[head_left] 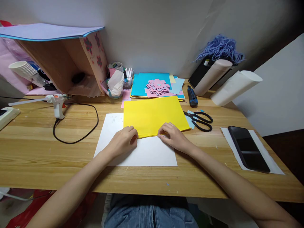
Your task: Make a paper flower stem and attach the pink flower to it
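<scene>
On the pale wood-grained desk, a flat, bright-yellow rectangular piece of paper lies partly over a white paper sheet, its near edge pinched by the left hand and right hand, probably light, flexible and easily creased, best held lightly along that edge.

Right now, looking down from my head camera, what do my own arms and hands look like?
Your left hand and right hand are bare, with no gloves, and I see no rings. Both forearms show no sleeves within the picture, and no watch, bracelet or marking is visible on either wrist.
</scene>
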A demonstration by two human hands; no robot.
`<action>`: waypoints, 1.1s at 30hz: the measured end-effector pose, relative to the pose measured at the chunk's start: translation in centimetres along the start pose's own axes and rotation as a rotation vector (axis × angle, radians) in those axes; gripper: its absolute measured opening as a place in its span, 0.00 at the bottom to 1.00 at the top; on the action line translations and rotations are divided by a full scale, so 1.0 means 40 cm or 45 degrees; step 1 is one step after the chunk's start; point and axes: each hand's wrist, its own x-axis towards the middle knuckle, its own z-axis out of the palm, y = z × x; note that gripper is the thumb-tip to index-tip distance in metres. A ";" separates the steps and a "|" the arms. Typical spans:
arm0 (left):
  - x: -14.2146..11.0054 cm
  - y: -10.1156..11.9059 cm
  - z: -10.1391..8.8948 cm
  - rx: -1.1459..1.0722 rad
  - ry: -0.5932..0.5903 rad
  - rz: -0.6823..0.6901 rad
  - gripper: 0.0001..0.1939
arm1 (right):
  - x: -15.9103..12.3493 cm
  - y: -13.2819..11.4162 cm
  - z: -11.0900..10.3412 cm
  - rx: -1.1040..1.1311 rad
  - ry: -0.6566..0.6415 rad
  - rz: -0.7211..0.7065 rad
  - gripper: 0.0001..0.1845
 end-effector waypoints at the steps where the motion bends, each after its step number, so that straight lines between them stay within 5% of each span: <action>1: -0.001 -0.001 0.002 0.032 -0.003 0.016 0.06 | -0.001 -0.001 0.001 -0.005 -0.002 -0.002 0.02; 16: -0.016 0.010 -0.012 0.304 -0.149 0.270 0.08 | 0.026 -0.058 0.070 -0.022 -0.089 -0.385 0.07; 22: -0.040 0.029 -0.017 0.396 -0.254 0.284 0.09 | -0.017 -0.008 0.038 -0.212 -0.068 -0.556 0.12; 33: -0.051 0.054 0.034 0.646 -0.049 0.363 0.14 | -0.136 0.088 -0.048 -0.417 -0.012 -0.470 0.15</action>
